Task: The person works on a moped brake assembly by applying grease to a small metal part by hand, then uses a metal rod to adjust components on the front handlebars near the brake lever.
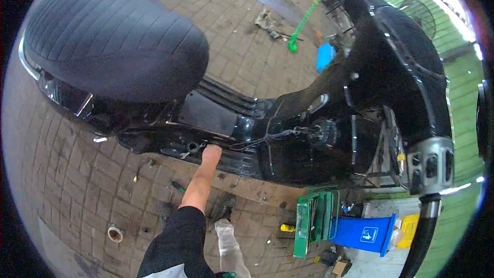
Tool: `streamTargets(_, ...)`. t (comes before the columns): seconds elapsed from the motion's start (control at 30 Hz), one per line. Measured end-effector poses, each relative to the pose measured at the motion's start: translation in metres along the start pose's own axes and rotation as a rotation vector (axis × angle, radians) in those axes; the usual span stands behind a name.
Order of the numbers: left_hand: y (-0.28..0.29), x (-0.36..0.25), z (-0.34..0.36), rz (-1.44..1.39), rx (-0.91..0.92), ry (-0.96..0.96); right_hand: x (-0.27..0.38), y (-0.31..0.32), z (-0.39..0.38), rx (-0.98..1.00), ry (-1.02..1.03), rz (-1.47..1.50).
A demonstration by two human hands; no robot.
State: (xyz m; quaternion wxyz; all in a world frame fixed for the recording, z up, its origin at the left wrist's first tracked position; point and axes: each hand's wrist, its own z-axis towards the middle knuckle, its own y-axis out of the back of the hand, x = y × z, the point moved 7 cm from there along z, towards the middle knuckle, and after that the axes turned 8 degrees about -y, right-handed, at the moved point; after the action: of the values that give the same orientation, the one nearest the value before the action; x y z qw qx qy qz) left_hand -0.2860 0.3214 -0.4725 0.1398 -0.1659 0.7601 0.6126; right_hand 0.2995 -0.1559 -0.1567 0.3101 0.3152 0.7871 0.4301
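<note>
My left hand (212, 152) reaches down to the ribbed footboard (242, 163) of a black scooter (303, 154). Its fingers are curled closed; what they hold, if anything, is hidden. Just left of the fist lie a round grey metal part (193, 146) and a small wrench-like tool (184, 155). A thin dark cable (257, 140) runs from near my hand up to the scooter's front panel. The padded black seat (118, 36) rises at the upper left. My right hand is out of the picture.
On the brick paving stand a green metal toolbox (303, 226) and a blue bin (363, 234), at the lower right. A white cup-like container (115, 234) sits lower left. Beyond the scooter hangs a coiled green hose (309, 18). The handlebar grip (422, 237) juts at the right.
</note>
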Motion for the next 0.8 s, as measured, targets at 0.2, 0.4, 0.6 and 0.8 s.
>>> streamTargets(0.2, 0.063, -0.070, -0.081, -0.758, -0.159, 0.206, 0.039, 0.025, -0.030, -0.039, 0.080, -0.072)
streamTargets(0.4, 0.164, -0.213, -0.181, -2.071, 0.029, 0.305, 0.100, 0.089, 0.003, -0.170, 0.281, 0.121)
streamTargets(0.6, 0.283, -0.319, -0.210, -2.479, 0.116, 0.060, 0.159, 0.093, 0.155, -0.062, 0.564, 0.127)
streamTargets(0.8, 0.357, -0.368, -0.214, -2.323, -0.429, -0.313, 0.251, 0.180, 0.177, -0.035, 0.736, 0.250)
